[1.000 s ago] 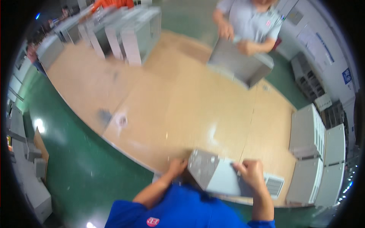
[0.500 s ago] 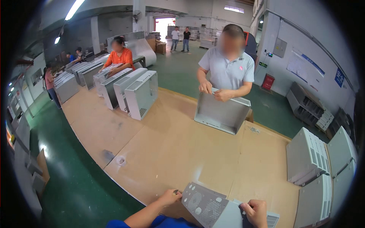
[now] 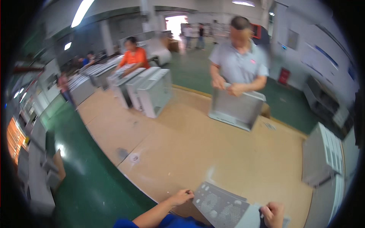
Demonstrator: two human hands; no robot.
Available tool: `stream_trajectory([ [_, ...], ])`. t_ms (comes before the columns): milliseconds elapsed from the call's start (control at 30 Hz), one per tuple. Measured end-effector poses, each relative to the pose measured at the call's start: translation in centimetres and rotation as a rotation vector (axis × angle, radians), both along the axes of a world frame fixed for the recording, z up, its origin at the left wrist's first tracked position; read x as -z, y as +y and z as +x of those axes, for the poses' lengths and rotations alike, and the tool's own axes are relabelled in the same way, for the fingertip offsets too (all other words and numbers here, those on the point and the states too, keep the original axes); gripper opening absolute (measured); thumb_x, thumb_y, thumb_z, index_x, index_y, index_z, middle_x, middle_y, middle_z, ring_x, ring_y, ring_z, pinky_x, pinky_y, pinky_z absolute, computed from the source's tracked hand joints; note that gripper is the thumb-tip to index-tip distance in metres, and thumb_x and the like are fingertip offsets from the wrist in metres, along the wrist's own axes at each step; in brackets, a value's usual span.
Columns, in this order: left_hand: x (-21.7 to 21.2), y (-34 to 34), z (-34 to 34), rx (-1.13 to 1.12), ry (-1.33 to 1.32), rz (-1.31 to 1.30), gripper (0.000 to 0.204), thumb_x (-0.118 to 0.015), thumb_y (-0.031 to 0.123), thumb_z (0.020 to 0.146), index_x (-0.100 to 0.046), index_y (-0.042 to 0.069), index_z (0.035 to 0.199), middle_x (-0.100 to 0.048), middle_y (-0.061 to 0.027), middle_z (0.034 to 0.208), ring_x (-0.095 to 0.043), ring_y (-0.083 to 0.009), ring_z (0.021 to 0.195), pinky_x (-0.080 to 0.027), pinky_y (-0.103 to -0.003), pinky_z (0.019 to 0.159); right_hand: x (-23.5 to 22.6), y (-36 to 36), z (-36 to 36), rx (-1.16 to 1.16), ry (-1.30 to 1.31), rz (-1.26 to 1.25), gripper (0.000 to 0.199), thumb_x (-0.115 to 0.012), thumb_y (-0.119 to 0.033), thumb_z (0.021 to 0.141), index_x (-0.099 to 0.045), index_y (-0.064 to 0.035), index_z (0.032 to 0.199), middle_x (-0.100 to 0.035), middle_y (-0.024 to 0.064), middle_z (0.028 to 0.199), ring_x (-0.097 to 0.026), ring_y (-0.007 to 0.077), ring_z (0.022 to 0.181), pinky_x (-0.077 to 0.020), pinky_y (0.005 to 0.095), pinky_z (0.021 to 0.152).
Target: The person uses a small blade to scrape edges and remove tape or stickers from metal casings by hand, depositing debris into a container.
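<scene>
A grey sheet-metal panel with round holes and perforated patches lies at the near edge of the table, cut off by the lower rim of the picture. My left hand is closed, its curled fingertips at the panel's left corner. Over the plain right part of the same piece, my right hand is curled at its edge, beside a small dark patch I cannot make out. Motion blurs both hands slightly.
Across the brown table, a co-worker in a grey shirt holds up a grey metal case. More cases stand at the far left, near a person in orange. Stacked cases are at right. A small white roll lies on the table.
The whole view has shifted, so the table, people and cases appear further right. My hands stay at the panel, which keeps nearly the same pose. The co-worker still holds the case.
</scene>
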State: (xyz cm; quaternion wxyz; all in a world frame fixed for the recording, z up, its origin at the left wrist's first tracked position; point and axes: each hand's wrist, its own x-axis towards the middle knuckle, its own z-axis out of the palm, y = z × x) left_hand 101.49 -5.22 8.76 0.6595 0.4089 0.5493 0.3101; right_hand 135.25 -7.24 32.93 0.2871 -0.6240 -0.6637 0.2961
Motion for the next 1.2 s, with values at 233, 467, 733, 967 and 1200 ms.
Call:
stream_trajectory([
  [233, 0.2, 0.2, 0.6, -0.253, 0.204, 0.207, 0.017, -0.060, 0.019, 0.086, -0.060, 0.002, 0.088, -0.060, -0.0033, 0.076, -0.055, -0.0093, 0.070, -0.045, -0.024, 0.062, 3.4, 1.2, 0.0, -0.031, 0.047, 0.053, 0.033, -0.075, -0.025, 0.066, -0.057, 0.0008, 0.055, -0.051, 0.0112, 0.046, -0.047, 0.0175, 0.039, -0.0361, 0.0279, 0.040],
  [467, 1.4, 0.8, 0.5, -0.187, 0.430, 0.437, 0.017, -0.056, 0.017, 0.086, -0.059, 0.000, 0.087, -0.063, -0.0115, 0.081, -0.060, -0.0183, 0.076, -0.047, -0.031, 0.069, 4.6, 0.7, -0.4, 0.046, 0.129, 0.068, 0.042, -0.077, -0.032, 0.062, -0.052, 0.0009, 0.053, -0.047, 0.0080, 0.045, -0.043, 0.0123, 0.041, -0.0317, 0.0267, 0.040],
  [733, 4.1, 3.3, -8.5, -0.650, 0.455, 0.028, 0.036, -0.046, 0.032, 0.090, -0.057, -0.001, 0.098, -0.062, -0.0209, 0.093, -0.060, -0.0281, 0.093, -0.046, -0.038, 0.078, 5.9, 1.5, -1.3, 0.051, 0.119, 0.042, 0.048, -0.064, -0.042, 0.080, -0.044, -0.0044, 0.057, -0.043, -0.0035, 0.051, -0.039, 0.0056, 0.046, -0.0278, 0.0229, 0.041],
  [967, 9.1, 4.1, -35.6, -0.665, 1.197, 0.041, 0.031, -0.057, 0.027, 0.079, -0.063, -0.002, 0.089, -0.064, -0.0220, 0.088, -0.062, -0.0341, 0.087, -0.049, -0.042, 0.075, 4.6, 2.6, -5.9, 0.059, -0.188, 0.005, 0.082, -0.064, -0.078, 0.038, -0.038, -0.0022, 0.054, -0.029, -0.0023, 0.049, -0.030, 0.0082, 0.046, -0.0215, 0.0283, 0.040],
  [1200, 9.3, 10.0, -42.1, -0.280, 1.110, -0.298, 0.029, -0.067, 0.026, 0.069, -0.067, 0.002, 0.087, -0.064, -0.0185, 0.096, -0.062, -0.0286, 0.093, -0.049, -0.036, 0.081, 5.2, 7.9, -10.7, -0.084, -0.645, 0.451, 0.082, -0.058, -0.080, 0.045, -0.027, -0.0039, 0.053, -0.029, 0.0061, 0.044, -0.030, 0.0188, 0.040, -0.0260, 0.0344, 0.038],
])
